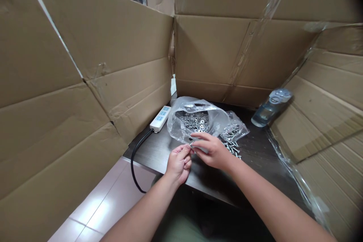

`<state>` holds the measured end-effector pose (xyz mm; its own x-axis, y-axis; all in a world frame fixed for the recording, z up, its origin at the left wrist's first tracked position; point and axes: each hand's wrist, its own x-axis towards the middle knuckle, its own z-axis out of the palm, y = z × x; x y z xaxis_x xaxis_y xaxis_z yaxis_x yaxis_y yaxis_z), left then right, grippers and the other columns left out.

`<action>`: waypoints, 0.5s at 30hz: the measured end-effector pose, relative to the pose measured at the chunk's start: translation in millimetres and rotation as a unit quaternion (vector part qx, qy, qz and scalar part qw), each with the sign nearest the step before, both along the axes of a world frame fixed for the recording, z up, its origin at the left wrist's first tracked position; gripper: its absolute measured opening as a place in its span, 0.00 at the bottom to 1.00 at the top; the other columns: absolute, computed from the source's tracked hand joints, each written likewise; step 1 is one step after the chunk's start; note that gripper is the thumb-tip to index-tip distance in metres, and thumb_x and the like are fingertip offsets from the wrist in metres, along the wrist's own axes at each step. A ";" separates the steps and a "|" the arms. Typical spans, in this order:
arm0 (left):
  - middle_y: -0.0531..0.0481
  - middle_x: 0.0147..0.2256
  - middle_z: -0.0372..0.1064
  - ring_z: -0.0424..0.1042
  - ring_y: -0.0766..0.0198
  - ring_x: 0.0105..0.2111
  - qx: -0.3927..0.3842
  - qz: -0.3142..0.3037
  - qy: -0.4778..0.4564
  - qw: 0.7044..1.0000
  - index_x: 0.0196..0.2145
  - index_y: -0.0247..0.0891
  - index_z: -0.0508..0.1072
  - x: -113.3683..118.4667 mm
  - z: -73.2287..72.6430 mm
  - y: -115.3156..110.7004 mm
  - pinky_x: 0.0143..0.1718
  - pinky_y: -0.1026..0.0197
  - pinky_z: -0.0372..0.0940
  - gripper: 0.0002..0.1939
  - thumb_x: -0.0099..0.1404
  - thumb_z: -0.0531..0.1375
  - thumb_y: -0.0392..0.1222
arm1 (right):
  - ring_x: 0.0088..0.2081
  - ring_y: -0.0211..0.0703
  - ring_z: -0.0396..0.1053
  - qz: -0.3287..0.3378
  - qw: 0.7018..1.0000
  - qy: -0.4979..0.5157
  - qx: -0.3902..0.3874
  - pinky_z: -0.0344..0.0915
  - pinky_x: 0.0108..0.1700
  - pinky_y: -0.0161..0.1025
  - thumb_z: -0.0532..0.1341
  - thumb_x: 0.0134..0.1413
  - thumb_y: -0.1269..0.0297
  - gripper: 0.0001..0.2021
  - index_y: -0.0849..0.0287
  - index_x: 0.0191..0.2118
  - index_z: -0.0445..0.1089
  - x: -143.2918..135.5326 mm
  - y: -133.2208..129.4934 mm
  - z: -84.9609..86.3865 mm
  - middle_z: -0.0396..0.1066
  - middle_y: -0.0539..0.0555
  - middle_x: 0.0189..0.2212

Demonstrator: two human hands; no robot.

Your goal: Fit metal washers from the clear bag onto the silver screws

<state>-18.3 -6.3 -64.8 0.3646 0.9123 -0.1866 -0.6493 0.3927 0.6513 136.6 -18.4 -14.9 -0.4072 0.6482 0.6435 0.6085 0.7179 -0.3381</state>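
Observation:
My left hand (179, 162) is closed above the front edge of the dark table, thumb and forefinger pinched together. My right hand (212, 150) meets it from the right, its thumb and forefinger pinched at the same spot and the other fingers stretched forward. A tiny silvery piece (191, 145) shows between the fingertips, too small and covered to name. Just beyond the hands, an open clear plastic bag (177, 126) holds a heap of metal washers (195, 120). A loose pile of bolts (233, 146) lies right of my right hand, partly hidden by it.
A smaller clear bag of bolts (235, 130) lies behind the loose pile. On the left stands a white power strip (160, 119) with a black cable (135, 151) running over the table edge. A water bottle (268, 109) is at the back right. Cardboard walls (210, 53) enclose the table (255, 166).

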 end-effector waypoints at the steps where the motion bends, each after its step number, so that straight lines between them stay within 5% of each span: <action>1: 0.53 0.22 0.64 0.48 0.82 0.13 -0.007 -0.008 -0.007 1.000 0.27 0.31 0.67 -1.1 0.1 0.3 0.11 0.75 0.40 0.14 0.52 0.67 0.42 | 0.46 0.44 0.68 -0.008 0.999 0.027 -0.028 0.66 0.46 0.41 0.56 0.54 0.70 0.09 0.59 0.39 0.71 1.1 5.5 5.6 0.69 0.59 0.46; 3: 0.52 0.23 0.66 0.48 0.82 0.13 -0.016 -0.017 -0.014 1.000 0.27 0.31 0.66 -2.3 0.4 0.4 0.12 0.75 0.40 0.14 0.51 0.67 0.42 | 0.41 0.41 0.70 -0.069 0.992 0.040 -0.101 0.67 0.42 0.37 0.54 0.56 0.69 0.09 0.60 0.39 0.71 1.7 23.3 17.5 0.72 0.57 0.40; 5: 0.52 0.23 0.65 0.49 0.82 0.14 -0.018 -0.018 -0.014 1.000 0.27 0.31 0.66 -2.3 0.7 0.0 0.12 0.75 0.40 0.15 0.51 0.67 0.41 | 0.36 0.42 0.71 -0.152 0.965 -0.064 -0.203 0.66 0.39 0.36 0.55 0.55 0.68 0.09 0.61 0.37 0.72 -0.9 48.4 26.6 0.74 0.56 0.34; 8: 0.54 0.21 0.63 0.48 0.82 0.14 -0.010 -0.014 -0.010 1.000 0.27 0.31 0.66 -1.5 0.5 -0.8 0.12 0.75 0.40 0.14 0.51 0.68 0.41 | 0.39 0.50 0.71 -0.273 0.877 -0.219 -0.330 0.65 0.39 0.39 0.60 0.50 0.66 0.08 0.64 0.33 0.74 -10.0 87.9 29.3 0.74 0.62 0.35; 15: 0.53 0.21 0.63 0.48 0.81 0.14 0.000 -0.020 0.012 1.000 0.31 0.32 0.68 -1.1 -1.2 -1.0 0.13 0.74 0.40 0.14 0.51 0.67 0.40 | 0.39 0.53 0.72 -0.300 0.849 -0.235 -0.366 0.65 0.38 0.39 0.62 0.48 0.63 0.11 0.65 0.36 0.74 -23.3 126.8 5.0 0.73 0.66 0.38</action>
<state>-19.4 -7.3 -66.0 0.3963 0.8969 -0.1965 -0.6167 0.4185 0.6668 113.3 108.4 -9.9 0.0380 0.9859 -0.1632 0.9815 -0.0674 -0.1790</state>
